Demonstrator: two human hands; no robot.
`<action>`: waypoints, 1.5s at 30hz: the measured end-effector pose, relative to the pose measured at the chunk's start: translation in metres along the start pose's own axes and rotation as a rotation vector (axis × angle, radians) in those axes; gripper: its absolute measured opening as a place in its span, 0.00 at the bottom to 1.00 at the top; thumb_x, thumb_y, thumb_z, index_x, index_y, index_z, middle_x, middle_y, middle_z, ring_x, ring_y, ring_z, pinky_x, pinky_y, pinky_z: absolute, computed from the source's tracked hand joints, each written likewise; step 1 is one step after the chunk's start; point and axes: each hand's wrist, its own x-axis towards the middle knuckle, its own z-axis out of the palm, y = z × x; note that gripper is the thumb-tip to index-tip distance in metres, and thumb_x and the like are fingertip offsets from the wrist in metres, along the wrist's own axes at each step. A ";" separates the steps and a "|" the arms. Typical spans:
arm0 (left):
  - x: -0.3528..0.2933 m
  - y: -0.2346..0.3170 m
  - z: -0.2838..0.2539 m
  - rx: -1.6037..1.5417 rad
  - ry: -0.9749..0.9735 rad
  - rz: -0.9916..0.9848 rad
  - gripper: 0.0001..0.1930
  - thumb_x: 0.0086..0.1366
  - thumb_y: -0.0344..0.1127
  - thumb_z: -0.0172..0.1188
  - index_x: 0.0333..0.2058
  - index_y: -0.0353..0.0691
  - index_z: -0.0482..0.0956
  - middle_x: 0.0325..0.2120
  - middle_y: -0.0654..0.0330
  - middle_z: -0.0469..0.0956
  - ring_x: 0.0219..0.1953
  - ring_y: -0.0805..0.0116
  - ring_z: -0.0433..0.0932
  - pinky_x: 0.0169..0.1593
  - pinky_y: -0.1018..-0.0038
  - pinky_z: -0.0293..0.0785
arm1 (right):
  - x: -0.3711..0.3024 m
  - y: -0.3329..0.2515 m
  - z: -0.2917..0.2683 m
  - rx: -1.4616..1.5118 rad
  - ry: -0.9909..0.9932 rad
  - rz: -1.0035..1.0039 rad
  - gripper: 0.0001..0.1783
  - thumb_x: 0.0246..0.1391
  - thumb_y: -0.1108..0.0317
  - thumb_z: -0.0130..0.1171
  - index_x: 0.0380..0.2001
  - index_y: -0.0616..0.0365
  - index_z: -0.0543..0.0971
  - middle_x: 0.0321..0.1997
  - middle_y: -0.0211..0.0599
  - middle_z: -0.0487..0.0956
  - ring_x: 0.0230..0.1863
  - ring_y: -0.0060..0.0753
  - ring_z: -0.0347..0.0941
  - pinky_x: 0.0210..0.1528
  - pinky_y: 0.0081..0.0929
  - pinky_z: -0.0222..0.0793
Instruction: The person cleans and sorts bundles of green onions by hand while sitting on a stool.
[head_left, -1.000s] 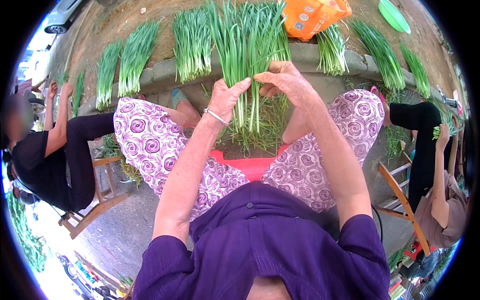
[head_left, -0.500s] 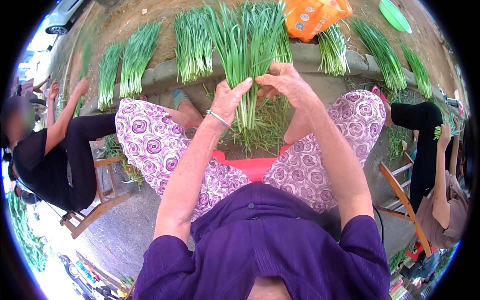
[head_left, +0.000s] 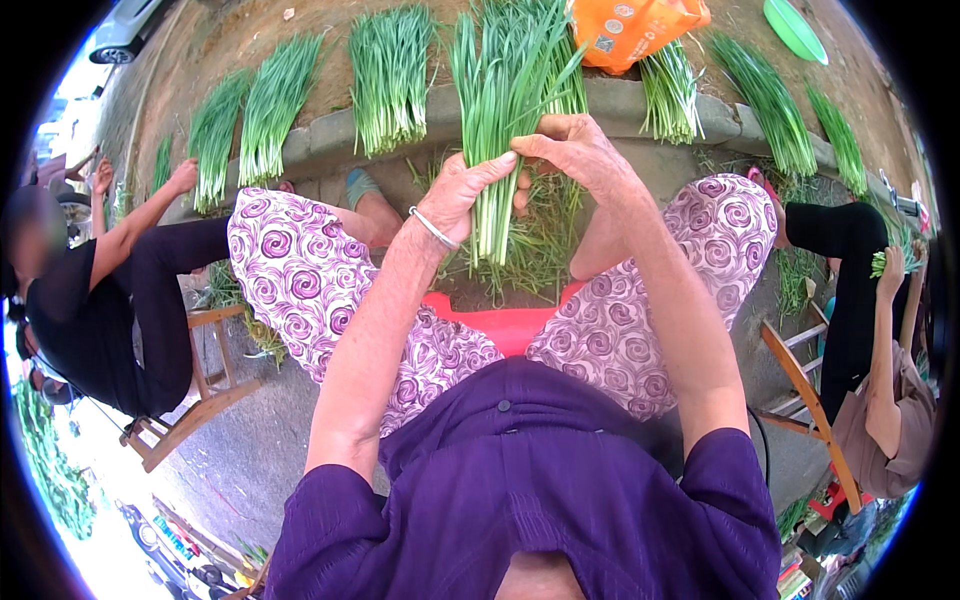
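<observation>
Between my knees I hold up a bunch of garlic chives (head_left: 490, 130), its green blades pointing away and its pale stem ends toward me. My left hand (head_left: 460, 195), with a silvery bangle at the wrist, is closed round the stems, thumb across the front. On the bunch's right side my right hand (head_left: 570, 160) is closed too, its thumb and fingers pressed against the stalks. Part of its fingers is hidden behind the bunch. Loose trimmings (head_left: 535, 235) of chives lie on the ground below.
Sorted chive bundles (head_left: 388, 85) rest along a stone kerb (head_left: 320, 150), beside an orange bag (head_left: 635, 30) and a green basin (head_left: 793, 30). Co-workers sit on both sides, a person in black (head_left: 90, 320) at left and one in brown (head_left: 880, 420) at right, on wooden chairs.
The blades of my bunch have drawn together into a narrower bundle, and its left part has moved right. The left co-worker's hand has lowered toward a bundle on the kerb.
</observation>
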 end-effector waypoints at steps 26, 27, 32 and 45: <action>-0.119 0.086 0.044 0.572 -0.364 -0.300 0.21 0.53 0.38 0.66 0.42 0.30 0.72 0.20 0.58 0.74 0.22 0.71 0.74 0.24 0.76 0.70 | -0.087 -0.116 0.024 1.045 -0.223 -0.243 0.14 0.51 0.71 0.57 0.42 0.62 0.76 0.27 0.31 0.76 0.37 0.32 0.76 0.41 0.33 0.76; -0.129 0.087 0.034 0.520 -0.321 -0.385 0.22 0.52 0.37 0.67 0.42 0.30 0.72 0.20 0.58 0.74 0.22 0.70 0.75 0.24 0.75 0.70 | -0.090 -0.113 0.039 1.062 -0.254 -0.209 0.14 0.51 0.69 0.58 0.42 0.62 0.75 0.27 0.31 0.75 0.37 0.33 0.76 0.41 0.33 0.76; -0.148 0.074 0.015 0.355 -0.282 -0.603 0.26 0.48 0.36 0.71 0.42 0.29 0.71 0.20 0.56 0.75 0.22 0.67 0.75 0.27 0.72 0.71 | -0.092 -0.081 0.095 0.994 -0.166 -0.018 0.11 0.51 0.70 0.59 0.37 0.64 0.77 0.34 0.37 0.78 0.39 0.29 0.75 0.41 0.27 0.73; -0.137 0.072 -0.002 0.609 -0.223 -0.566 0.17 0.62 0.46 0.58 0.32 0.33 0.75 0.10 0.64 0.67 0.13 0.78 0.64 0.19 0.80 0.59 | -0.115 -0.062 0.005 0.921 0.000 -0.194 0.16 0.56 0.61 0.51 0.38 0.63 0.77 0.37 0.40 0.79 0.39 0.30 0.75 0.47 0.33 0.69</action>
